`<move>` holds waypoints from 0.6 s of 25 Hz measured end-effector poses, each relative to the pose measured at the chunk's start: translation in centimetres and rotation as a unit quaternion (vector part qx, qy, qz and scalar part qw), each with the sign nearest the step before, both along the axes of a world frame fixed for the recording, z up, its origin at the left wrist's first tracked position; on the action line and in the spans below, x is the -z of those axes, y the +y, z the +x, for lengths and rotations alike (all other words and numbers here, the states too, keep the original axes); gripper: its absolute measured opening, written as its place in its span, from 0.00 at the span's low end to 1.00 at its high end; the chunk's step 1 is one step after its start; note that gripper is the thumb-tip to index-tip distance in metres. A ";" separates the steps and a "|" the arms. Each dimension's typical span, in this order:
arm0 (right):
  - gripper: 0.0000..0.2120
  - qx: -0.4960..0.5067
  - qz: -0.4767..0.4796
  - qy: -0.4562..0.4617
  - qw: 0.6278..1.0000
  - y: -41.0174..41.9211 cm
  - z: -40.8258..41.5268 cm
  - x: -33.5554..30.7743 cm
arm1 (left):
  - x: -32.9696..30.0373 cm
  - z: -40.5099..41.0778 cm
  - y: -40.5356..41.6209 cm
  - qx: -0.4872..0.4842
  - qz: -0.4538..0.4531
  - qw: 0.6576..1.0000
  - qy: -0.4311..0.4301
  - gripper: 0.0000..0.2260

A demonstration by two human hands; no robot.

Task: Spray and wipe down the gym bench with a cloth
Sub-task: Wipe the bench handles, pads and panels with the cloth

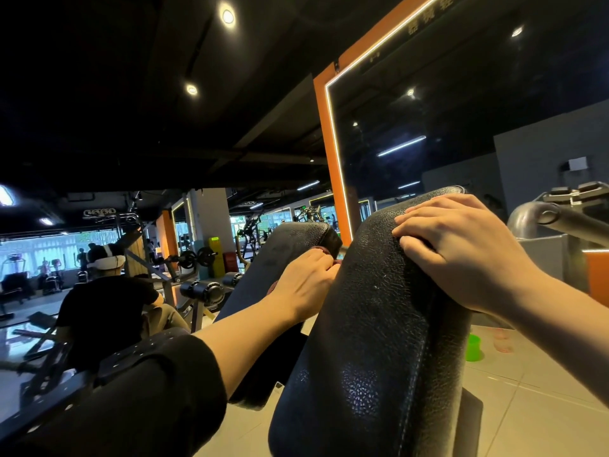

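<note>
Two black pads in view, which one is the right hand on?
The near, larger pad: the right hand rests on its top edge. The left hand holds a cloth against the far pad.

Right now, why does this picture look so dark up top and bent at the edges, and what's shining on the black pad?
Head view: the ceiling is nearly black, broken by small spotlights that flare; the wide-angle lens bows the orange frame; the bench pad shows speckled glare on its cracked vinyl; the right hand is evenly lit, the left hand dimmer; the far gym looks soft and overexposed at the windows.
</note>
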State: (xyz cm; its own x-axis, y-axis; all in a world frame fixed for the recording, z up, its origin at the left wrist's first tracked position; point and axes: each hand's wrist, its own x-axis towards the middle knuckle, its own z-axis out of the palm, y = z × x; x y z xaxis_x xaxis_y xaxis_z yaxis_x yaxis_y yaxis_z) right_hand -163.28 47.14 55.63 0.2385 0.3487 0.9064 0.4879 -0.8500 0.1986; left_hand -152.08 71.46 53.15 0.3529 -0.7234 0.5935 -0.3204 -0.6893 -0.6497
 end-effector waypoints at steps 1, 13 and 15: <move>0.22 0.009 -0.003 0.002 1.000 0.1 0.1 0.0 | 0.1 -0.5 0.5 0.010 0.001 1.000 -0.009 0.14; 0.23 0.004 0.003 -0.007 1.000 0.2 0.1 0.2 | -1.4 2.6 -1.8 -0.080 -0.056 0.995 -0.033 0.11; 0.23 -0.002 0.006 -0.009 1.000 0.0 0.0 0.2 | -0.8 2.4 -1.3 -0.057 -0.042 0.996 -0.048 0.09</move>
